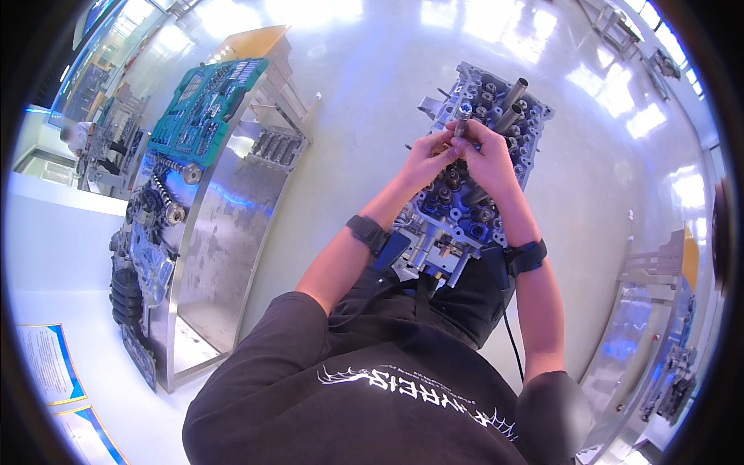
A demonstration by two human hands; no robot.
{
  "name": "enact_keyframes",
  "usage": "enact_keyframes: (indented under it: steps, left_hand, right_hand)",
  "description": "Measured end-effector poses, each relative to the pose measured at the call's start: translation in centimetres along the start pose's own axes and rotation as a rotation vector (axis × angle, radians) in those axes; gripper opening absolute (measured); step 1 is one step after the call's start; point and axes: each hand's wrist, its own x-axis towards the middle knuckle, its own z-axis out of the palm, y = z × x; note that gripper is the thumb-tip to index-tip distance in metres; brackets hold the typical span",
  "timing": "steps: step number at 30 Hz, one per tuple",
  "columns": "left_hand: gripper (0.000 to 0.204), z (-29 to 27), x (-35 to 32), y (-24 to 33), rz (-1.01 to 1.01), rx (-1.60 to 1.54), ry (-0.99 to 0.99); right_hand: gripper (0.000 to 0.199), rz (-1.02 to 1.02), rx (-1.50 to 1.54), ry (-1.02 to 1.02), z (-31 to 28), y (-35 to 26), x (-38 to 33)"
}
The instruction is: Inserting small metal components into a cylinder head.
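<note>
Pinched what looked like a metal socket (464, 115) in left hand (428, 160) and right hand (487, 156) over cylinder head (465, 191); judged stiff, slick, best gripped mid-barrel.

Single head-worn fisheye view, left camera of a side-by-side pair, looking steeply down over the wearer's shirt (387, 391), hands (490, 159) fairly near and above mid-frame, upright, unmirrored, floor (360, 108) spreading wide around, straight edges curving

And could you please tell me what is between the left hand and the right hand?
The head view shows a slim metal piece held between the left hand and the right hand.
</note>
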Motion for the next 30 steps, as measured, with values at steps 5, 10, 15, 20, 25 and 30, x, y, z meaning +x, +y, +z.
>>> enact_keyframes:
  steps: [5,10,15,20,25,30]
  left_hand:
    - [0.03,-0.6,0.1,-0.8,0.023,0.123,0.012]
    - [0.028,-0.4,0.3,-0.9,0.058,0.182,0.059]
    - [0.022,-0.3,0.3,-0.4,-0.022,0.268,0.043]
    - [0.021,0.2,0.1,0.4,-0.034,0.261,0.074]
    - [0.019,0.2,0.2,0.2,0.005,0.278,0.11]
    - [0.022,-0.1,0.1,-0.4,-0.005,0.158,0.13]
  right_hand:
    - [0.019,-0.014,-0.102,0.031,0.0,-0.1,0.1]
    - [0.019,-0.052,-0.141,0.087,0.0,-0.1,0.1]
    - [0.03,0.019,-0.235,0.134,-0.2,-0.8,0.0]
    - [0.037,0.047,-0.319,0.145,-0.2,-1.4,0.0]
    - [0.041,0.052,-0.331,0.137,-0.2,-1.0,0.1]
    - [0.04,-0.003,-0.175,0.034,0.4,-1.7,0.1]
